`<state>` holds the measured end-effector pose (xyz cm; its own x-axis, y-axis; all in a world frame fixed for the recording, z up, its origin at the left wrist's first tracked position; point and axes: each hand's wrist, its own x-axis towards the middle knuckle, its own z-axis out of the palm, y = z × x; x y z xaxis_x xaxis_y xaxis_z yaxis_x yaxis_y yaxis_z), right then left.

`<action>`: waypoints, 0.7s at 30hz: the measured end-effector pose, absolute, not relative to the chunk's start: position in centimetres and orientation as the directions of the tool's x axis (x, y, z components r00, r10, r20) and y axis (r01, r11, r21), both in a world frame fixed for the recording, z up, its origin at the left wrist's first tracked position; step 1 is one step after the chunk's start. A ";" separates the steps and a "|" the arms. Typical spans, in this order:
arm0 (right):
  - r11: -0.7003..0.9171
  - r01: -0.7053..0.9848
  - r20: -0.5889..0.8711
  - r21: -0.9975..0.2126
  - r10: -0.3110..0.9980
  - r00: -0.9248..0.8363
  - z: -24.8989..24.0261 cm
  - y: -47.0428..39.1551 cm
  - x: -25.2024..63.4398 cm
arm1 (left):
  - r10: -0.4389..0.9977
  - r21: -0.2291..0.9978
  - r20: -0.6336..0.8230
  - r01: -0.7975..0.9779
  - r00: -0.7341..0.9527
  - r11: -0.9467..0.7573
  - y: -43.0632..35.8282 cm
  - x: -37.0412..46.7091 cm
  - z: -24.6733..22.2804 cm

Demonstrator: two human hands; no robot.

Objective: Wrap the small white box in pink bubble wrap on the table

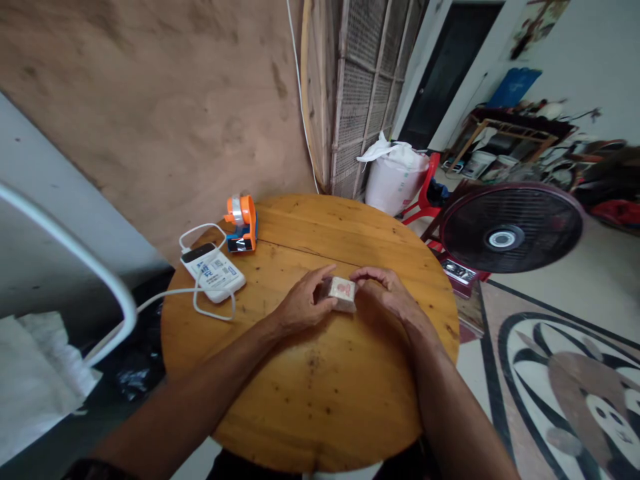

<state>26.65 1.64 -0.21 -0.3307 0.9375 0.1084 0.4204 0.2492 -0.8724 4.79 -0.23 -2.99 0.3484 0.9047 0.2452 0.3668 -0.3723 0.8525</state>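
Nearest, both forearms reach in over the round wooden table (310, 427), bringing the hands to a small box (344, 294) with red print, which rests on the tabletop between them. The left hand (303, 301) has its thumb and fingers closed around the box's left end; the right hand (393, 291) is loosely curled with nothing in its grasp, fingertips just beside the right end, and whether they touch it I cannot tell. The step in hand looks like steadying the box; a two-handed hold would call for the right fingers to close on that free end while the left keeps its grip. Farther over, at the left, lie a white power bank (220, 277) with its cable and an orange tape dispenser (249, 212). Beyond the table stand a fan (480, 207) and a white sack (395, 177).
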 end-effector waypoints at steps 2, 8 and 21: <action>0.258 0.429 0.145 -0.866 0.949 -0.278 -0.2 1.6 26.5 | 0.899 0.834 0.265 0.385 0.350 -0.396 -0.2 4.7 -3.0; 0.302 0.412 0.224 -0.859 0.948 -0.228 0.2 1.3 26.1 | 0.865 0.808 0.310 0.371 0.393 -0.458 -0.2 4.6 -2.9; 0.273 0.396 0.118 -0.877 0.920 -0.375 0.8 1.1 26.5 | 0.882 0.840 0.240 0.369 0.405 -0.398 -0.1 4.6 -3.2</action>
<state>26.45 1.06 0.77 -0.3745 0.9197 0.1178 0.3956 0.2734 -0.8768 4.57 -0.09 -3.18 0.4049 0.8823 0.2401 0.3694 -0.3981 0.8397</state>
